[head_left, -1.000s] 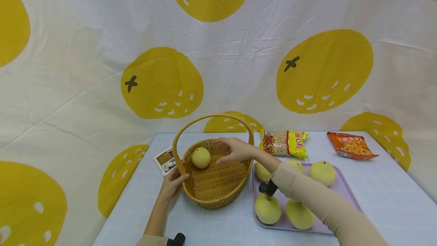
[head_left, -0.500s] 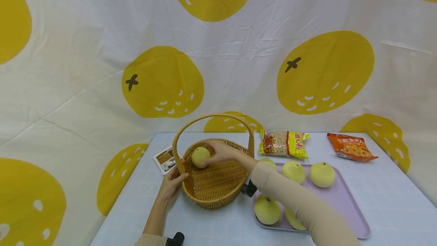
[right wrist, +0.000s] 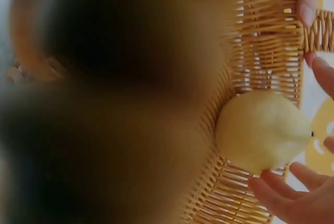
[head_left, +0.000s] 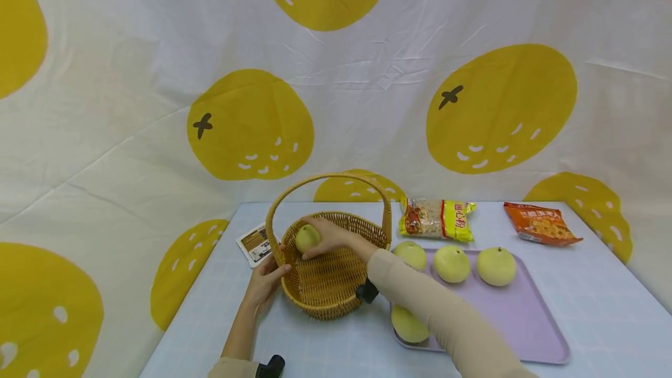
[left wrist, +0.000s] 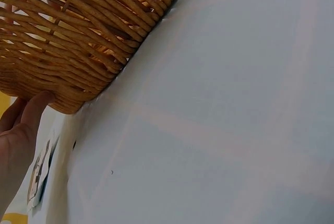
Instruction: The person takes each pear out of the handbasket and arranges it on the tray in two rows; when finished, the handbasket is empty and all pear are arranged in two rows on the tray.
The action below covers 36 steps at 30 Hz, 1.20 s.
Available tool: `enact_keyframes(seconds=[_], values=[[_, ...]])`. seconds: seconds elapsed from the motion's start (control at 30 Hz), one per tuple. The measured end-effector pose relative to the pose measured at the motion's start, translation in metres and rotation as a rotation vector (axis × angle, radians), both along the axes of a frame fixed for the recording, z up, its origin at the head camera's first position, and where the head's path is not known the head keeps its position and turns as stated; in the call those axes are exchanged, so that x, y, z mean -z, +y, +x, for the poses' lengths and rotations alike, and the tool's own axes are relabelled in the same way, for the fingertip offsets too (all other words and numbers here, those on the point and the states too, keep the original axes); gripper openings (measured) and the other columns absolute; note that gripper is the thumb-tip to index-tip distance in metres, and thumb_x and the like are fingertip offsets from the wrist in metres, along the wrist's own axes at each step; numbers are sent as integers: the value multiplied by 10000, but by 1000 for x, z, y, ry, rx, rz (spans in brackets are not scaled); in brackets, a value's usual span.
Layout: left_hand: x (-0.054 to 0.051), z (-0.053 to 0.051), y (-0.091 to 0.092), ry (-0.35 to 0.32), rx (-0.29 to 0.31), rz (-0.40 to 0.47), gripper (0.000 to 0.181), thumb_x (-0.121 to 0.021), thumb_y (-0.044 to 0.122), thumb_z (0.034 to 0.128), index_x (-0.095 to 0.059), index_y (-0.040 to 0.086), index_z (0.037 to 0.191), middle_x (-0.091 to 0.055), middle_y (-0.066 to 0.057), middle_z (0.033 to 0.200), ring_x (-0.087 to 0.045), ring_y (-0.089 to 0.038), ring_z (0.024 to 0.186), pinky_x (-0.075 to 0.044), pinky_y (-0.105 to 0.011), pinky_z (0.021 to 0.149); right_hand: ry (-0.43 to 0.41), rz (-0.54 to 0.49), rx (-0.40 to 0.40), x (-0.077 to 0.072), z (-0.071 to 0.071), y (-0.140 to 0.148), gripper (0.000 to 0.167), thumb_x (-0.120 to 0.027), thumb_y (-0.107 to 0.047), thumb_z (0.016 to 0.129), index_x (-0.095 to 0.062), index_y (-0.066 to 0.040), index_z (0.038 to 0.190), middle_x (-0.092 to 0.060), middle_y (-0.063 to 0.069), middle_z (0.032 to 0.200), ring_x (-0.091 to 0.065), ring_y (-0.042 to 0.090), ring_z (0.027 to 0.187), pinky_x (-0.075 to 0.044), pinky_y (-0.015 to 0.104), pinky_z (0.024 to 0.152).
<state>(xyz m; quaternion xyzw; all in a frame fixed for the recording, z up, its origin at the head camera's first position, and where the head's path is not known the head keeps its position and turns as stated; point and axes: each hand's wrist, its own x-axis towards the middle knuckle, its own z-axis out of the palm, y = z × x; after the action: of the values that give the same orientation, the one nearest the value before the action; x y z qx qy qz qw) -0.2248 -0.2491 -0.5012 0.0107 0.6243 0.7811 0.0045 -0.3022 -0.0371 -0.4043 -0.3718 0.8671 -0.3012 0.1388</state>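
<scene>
The wicker basket (head_left: 328,308) stands on the table with its handle arching above. My left hand (head_left: 264,283) grips its left rim at the foot of the handle; in the left wrist view, fingers of the left hand (left wrist: 21,130) touch the woven side (left wrist: 78,41). Inside, at the left, is one pale yellow-green pear (head_left: 307,239), tilted, with my right hand (head_left: 332,235) round its right side. In the right wrist view the right hand (right wrist: 308,192) has fingertips against the pear (right wrist: 261,130); part of that view is blocked by a blurred dark shape.
A purple tray (head_left: 517,319) right of the basket carries several pears (head_left: 496,266), partly covered by the right sleeve (head_left: 441,308). Behind it lie a yellow noodle bag (head_left: 437,219) and an orange snack bag (head_left: 542,224). A card (head_left: 255,245) lies left of the basket.
My right hand has moved left from over the basket's middle and taken hold of the pear, whose stem end now tips to one side. The left hand stays at the rim.
</scene>
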Motion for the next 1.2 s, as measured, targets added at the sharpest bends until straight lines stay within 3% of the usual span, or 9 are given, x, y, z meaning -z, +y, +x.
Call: enact_keyframes(seconds=[0.17, 0.37, 0.57, 0.73, 0.87, 1.07, 1.2], values=[[0, 1, 1, 0, -2, 4, 619, -591, -51, 864, -347, -12, 1433, -371, -280, 1405, -486, -268, 1194, -493, -255, 867, -12, 115, 7, -2, 1, -2, 897, -767, -318, 781, -260, -90, 1485, -304, 191, 1451, -416, 326, 1253, -436, 450, 961], [0, 1, 1, 0, -9, -10, 611, -581, -64, 866, -350, -17, 1430, -370, -273, 1414, -453, -290, 1231, -482, -244, 881, 46, 247, -27, -11, -7, -6, 761, -751, -322, 793, -390, -81, 1419, -459, 135, 1360, -478, 271, 1196, -446, 383, 946], [1, 0, 0, -6, -18, -17, 624, -592, -58, 860, -344, -20, 1431, -367, -274, 1417, -493, -237, 1189, -485, -248, 879, 43, 266, 16, -16, -12, -10, 494, -741, -282, 816, -525, -98, 1221, -542, 79, 1267, -515, 233, 1155, -451, 343, 937], [2, -1, 1, -7, -13, -21, 627, -597, -50, 861, -340, -21, 1432, -363, -279, 1417, -470, -274, 1209, -485, -250, 878, 54, 267, 49, -12, -11, -13, 371, -782, -221, 779, -541, -120, 1042, -564, 42, 1090, -530, 161, 943, -457, 276, 760], [0, 0, 2, -9, -6, -30, 632, -611, -31, 859, -344, -16, 1432, -365, -282, 1416, -447, -307, 1229, -486, -251, 875, 47, 281, 57, -8, -11, -11, 423, -802, -235, 757, -533, -128, 1066, -562, 49, 1130, -540, 173, 993, -465, 277, 790], [-1, 1, 1, -21, -11, -49, 625, -602, -32, 869, -342, -7, 1436, -370, -269, 1419, -475, -254, 1205, -478, -242, 886, -96, 293, 16, -5, -5, -6, 608, -786, -325, 765, -507, -133, 1269, -520, 80, 1299, -531, 243, 1130, -497, 335, 841], [-2, 0, 1, -30, -11, -53, 626, -607, -32, 867, -348, -1, 1436, -380, -272, 1409, -487, -247, 1191, -479, -238, 884, -81, 348, -22, -4, -2, -6, 687, -795, -361, 746, -481, -158, 1323, -523, 44, 1286, -524, 219, 1139, -484, 320, 863]])
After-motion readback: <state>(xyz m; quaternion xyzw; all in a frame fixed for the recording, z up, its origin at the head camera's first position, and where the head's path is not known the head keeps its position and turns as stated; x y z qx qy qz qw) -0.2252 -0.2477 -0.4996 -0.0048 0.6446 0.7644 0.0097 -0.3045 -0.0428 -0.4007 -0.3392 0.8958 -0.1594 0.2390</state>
